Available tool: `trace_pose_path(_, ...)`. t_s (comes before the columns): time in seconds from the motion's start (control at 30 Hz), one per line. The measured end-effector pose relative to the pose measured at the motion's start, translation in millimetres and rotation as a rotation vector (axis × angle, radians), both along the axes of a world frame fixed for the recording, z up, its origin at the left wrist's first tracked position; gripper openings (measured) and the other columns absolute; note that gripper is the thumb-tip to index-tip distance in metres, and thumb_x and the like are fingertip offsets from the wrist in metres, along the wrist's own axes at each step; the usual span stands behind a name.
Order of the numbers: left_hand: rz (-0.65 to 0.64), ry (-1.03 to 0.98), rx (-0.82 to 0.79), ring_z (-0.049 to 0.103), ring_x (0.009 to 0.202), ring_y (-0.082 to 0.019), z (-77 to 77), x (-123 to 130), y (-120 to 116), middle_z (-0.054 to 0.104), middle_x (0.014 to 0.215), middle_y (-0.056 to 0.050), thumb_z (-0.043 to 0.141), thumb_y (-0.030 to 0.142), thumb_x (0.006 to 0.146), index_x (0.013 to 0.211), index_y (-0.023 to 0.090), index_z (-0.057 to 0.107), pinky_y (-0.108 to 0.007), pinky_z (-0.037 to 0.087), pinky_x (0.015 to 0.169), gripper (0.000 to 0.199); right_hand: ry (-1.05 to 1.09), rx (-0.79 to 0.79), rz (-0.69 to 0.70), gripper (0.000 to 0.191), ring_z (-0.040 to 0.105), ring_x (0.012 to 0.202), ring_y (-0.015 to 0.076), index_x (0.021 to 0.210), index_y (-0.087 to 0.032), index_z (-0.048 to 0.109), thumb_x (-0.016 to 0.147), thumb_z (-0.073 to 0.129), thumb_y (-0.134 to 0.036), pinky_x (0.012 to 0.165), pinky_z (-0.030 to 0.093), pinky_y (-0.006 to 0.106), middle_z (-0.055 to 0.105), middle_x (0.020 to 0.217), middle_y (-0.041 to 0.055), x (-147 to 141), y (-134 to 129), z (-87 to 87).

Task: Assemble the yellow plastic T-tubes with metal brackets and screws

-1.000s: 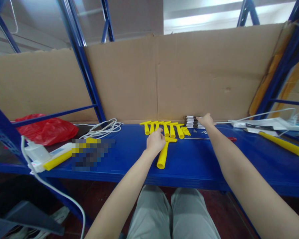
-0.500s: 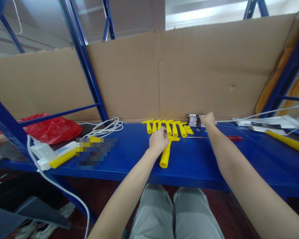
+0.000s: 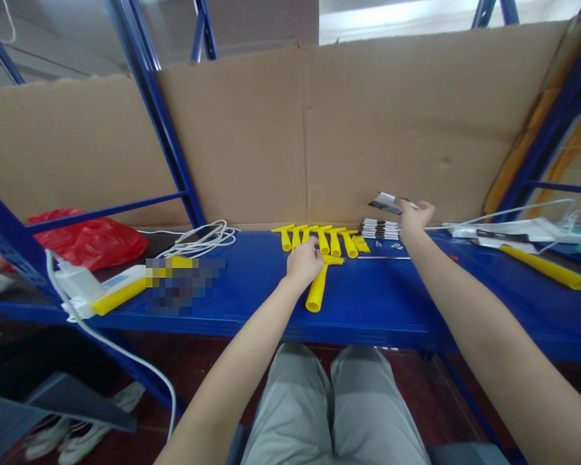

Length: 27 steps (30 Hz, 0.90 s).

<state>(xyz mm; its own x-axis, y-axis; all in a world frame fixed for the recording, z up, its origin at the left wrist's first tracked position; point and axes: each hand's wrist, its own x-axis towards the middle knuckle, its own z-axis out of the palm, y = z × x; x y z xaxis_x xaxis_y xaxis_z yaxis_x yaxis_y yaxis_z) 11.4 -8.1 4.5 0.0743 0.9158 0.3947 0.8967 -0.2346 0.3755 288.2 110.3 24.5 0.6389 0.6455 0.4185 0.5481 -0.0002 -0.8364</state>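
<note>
Blue shelving [image 3: 252, 284] backed by cardboard [image 3: 368, 129] carries a yellow T-shaped handle [image 3: 317, 289] just beside the left hand [image 3: 304, 265], its fingers curled, while the right hand [image 3: 415, 217] pinches a black-and-white packet [image 3: 386, 202] above the stacked packets [image 3: 380, 228].

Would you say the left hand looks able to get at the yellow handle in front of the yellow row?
Likely yes: the left hand is beside the yellow handle, whose near end lies uncovered on the blue shelf.

Bright glare up top, slightly blurred hands
</note>
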Motion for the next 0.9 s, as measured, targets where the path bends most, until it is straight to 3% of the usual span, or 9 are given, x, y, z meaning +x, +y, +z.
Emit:
trace_pose_path(0.1,0.002,0.027,0.004,0.066,0.100,-0.023,1.9,-1.2,3.1,0.071,0.100,-0.007,0.047,0.018,0.086,0.116,0.023,0.061,-0.031,0.050,0.083,0.034,0.442,0.254,0.070,0.054,0.063,0.101,0.0190,0.130,-0.015,0.035,0.082,0.056,-0.025,0.083,0.052,0.029,0.058,0.117,0.0115,0.9,-14.2,-1.0)
trace_pose_path(0.17,-0.007,0.054,0.022,0.066,0.098,-0.024,6.3,-3.2,9.2,0.071,0.096,-0.008,0.047,0.020,0.086,0.115,0.021,0.062,-0.032,0.050,0.082,0.032,0.595,0.322,0.194,0.048,0.065,0.093,0.0180,0.122,-0.017,0.042,0.078,0.060,-0.022,0.081,0.054,0.029,0.064,0.105,0.0077,1.6,-24.8,-3.1)
trace_pose_path(0.27,-0.105,0.107,0.069,0.067,0.093,-0.023,16.5,-7.0,23.1,0.072,0.093,-0.008,0.050,0.022,0.086,0.107,0.018,0.066,-0.031,0.049,0.081,0.027,0.639,0.353,0.320,0.036,0.065,0.093,0.0182,0.113,-0.019,0.049,0.080,0.059,-0.026,0.084,0.054,0.032,0.066,0.098,0.0069,2.9,-38.0,-4.7)
trace_pose_path(0.37,-0.236,0.156,0.101,0.066,0.085,-0.021,22.1,-9.5,36.4,0.071,0.085,-0.007,0.052,0.021,0.083,0.092,0.018,0.070,-0.027,0.048,0.076,0.020,0.629,0.322,0.354,0.028,0.064,0.101,0.0183,0.111,-0.020,0.052,0.085,0.052,-0.030,0.088,0.053,0.033,0.066,0.104,0.0078,2.2,-47.1,-2.9)
trace_pose_path(0.53,-0.303,0.018,0.181,0.063,0.070,-0.017,6.6,-11.8,43.4,0.067,0.071,-0.004,0.048,0.026,0.086,0.087,0.016,0.068,-0.025,0.044,0.066,0.023,0.675,0.268,0.373,0.014,0.058,0.114,0.0139,0.098,-0.020,0.052,0.089,0.041,-0.021,0.093,0.050,0.026,0.062,0.113,0.0078,-1.3,-56.6,0.6)
trace_pose_path(0.67,-0.354,-0.065,0.160,0.054,0.058,-0.013,-3.5,-14.8,39.5,0.061,0.062,-0.001,0.049,0.033,0.085,0.075,0.015,0.064,-0.023,0.038,0.058,0.025,0.806,0.306,0.381,0.007,0.061,0.106,0.0109,0.083,-0.021,0.047,0.088,0.043,-0.018,0.091,0.050,0.023,0.062,0.099,0.0043,0.4,-59.7,0.0)
trace_pose_path(0.77,-0.414,-0.011,0.049,0.048,0.053,-0.012,-2.1,-17.0,36.7,0.054,0.054,0.001,0.053,0.040,0.082,0.061,0.016,0.058,-0.024,0.031,0.053,0.033,1.038,0.444,0.358,0.013,0.063,0.088,0.0061,0.075,-0.021,0.044,0.086,0.048,-0.014,0.086,0.052,0.019,0.058,0.084,-0.0014,1.2,-61.9,0.2)
trace_pose_path(0.9,-0.467,0.131,-0.168,0.039,0.045,-0.011,1.7,-18.5,33.3,0.042,0.043,0.001,0.054,0.057,0.078,0.044,0.019,0.045,-0.027,0.023,0.049,0.052,1.260,0.562,0.346,0.016,0.059,0.067,0.0011,0.074,-0.020,0.046,0.088,0.049,-0.012,0.072,0.053,0.011,0.053,0.077,-0.0056,-2.2,-68.5,4.6)
